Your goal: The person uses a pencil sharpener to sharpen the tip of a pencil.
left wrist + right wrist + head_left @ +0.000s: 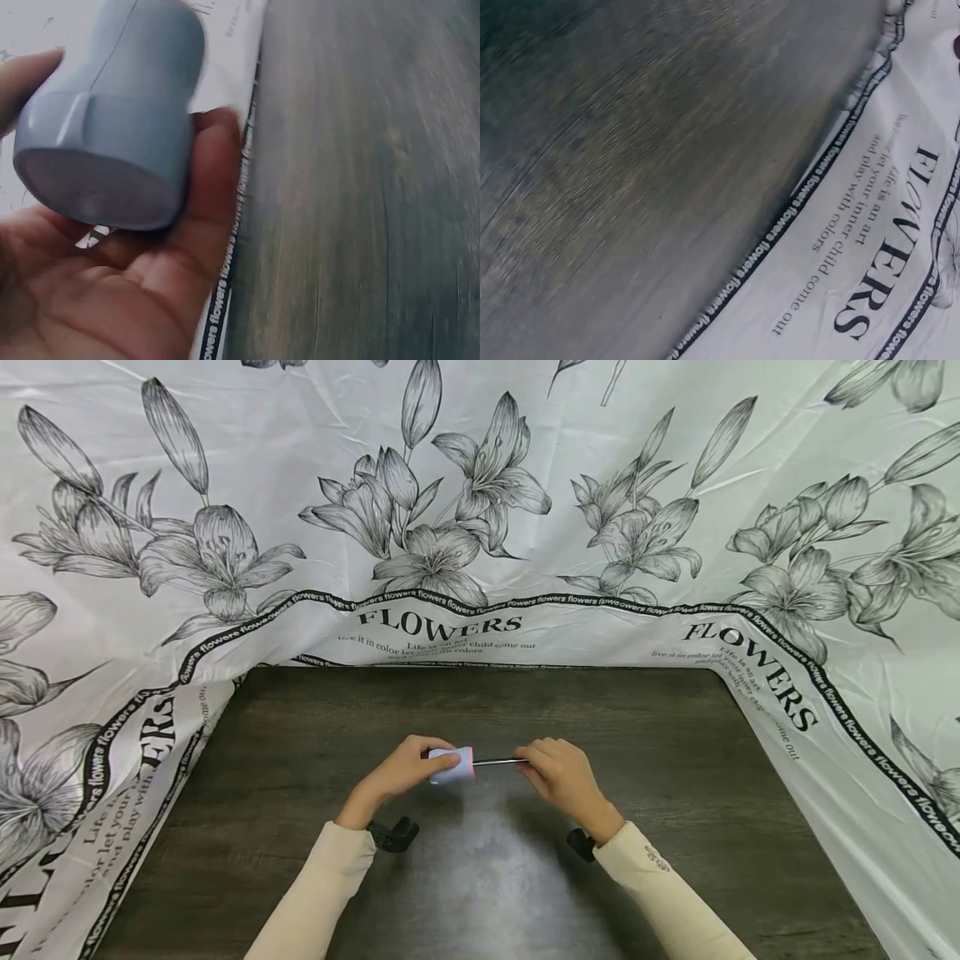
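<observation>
My left hand (408, 768) holds a pale lilac plastic body (452, 766) with a pink rim at its right end, the thumb lying along its front. In the left wrist view this body (124, 112) looks blue-grey, narrows at the waist and shows a flat round base towards the palm (105, 300). From the pink end a thin shiny metal rod (497, 762) runs to the right, roughly level. My right hand (558, 772) pinches the rod's far end; its curled fingers hide the tip. Neither the rod nor the right hand appears in the right wrist view.
Both hands are over the middle of a dark wood-grain table (337, 710). White cloth (630, 639) with black lily drawings and lettering hangs behind the table and along its sides. A black strap device (395, 835) sits on each wrist.
</observation>
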A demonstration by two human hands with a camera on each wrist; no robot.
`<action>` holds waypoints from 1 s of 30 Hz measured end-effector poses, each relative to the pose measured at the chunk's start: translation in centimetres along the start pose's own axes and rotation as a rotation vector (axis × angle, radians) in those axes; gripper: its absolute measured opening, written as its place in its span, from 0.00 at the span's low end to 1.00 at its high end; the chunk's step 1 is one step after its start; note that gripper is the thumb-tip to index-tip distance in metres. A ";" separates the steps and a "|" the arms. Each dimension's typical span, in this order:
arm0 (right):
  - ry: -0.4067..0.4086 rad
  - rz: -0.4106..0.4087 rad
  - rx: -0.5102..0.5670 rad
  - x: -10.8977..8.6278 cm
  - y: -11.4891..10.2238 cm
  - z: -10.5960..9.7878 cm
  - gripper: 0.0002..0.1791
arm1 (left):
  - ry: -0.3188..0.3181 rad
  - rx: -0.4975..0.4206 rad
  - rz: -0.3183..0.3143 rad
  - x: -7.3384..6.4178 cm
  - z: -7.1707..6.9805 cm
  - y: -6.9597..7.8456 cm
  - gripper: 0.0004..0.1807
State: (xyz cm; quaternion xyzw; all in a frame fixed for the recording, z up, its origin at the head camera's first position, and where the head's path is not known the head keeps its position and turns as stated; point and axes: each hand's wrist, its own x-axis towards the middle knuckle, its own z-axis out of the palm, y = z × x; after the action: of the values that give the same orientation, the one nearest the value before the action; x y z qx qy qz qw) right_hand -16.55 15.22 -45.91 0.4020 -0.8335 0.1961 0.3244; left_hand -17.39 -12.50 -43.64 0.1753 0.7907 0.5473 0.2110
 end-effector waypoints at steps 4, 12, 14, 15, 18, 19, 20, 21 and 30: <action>0.114 -0.109 -0.081 0.0 -0.4 0.2 0.08 | -0.069 -0.173 -0.052 0.0 -0.1 -0.1 0.26; 0.158 -0.201 -0.104 -0.8 -0.2 0.7 0.12 | -0.124 -0.271 -0.123 0.1 0.5 0.1 0.25; 0.083 -0.160 -0.039 -1.2 -0.2 0.8 0.12 | -0.102 -0.175 -0.075 0.1 0.7 0.3 0.23; 0.028 -0.123 0.013 -1.4 -0.2 0.9 0.12 | -0.082 -0.121 -0.052 0.0 0.9 0.4 0.22; -0.199 0.081 0.291 -1.5 -0.2 0.6 0.09 | 0.002 0.065 0.009 0.0 1.6 0.8 0.19; -0.281 0.172 0.403 -1.4 -0.2 0.5 0.09 | 0.033 0.118 0.022 -0.1 1.9 0.9 0.18; -0.357 0.265 0.508 -1.3 -0.2 0.3 0.09 | 0.057 0.157 0.029 -0.1 2.2 0.9 0.18; -0.422 0.358 0.602 -1.1 -0.1 0.0 0.09 | 0.074 0.192 0.041 -0.2 2.5 0.9 0.19; -0.541 0.407 0.528 0.0 0.8 -1.3 0.07 | 0.119 0.212 0.067 -0.7 3.7 -0.6 0.23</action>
State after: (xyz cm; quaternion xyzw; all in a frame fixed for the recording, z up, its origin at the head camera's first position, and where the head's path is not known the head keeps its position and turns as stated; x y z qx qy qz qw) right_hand -16.65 16.47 -45.02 0.3356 -0.8720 0.3503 -0.0656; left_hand -14.85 -10.13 -45.24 0.1903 0.8488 0.4771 0.1255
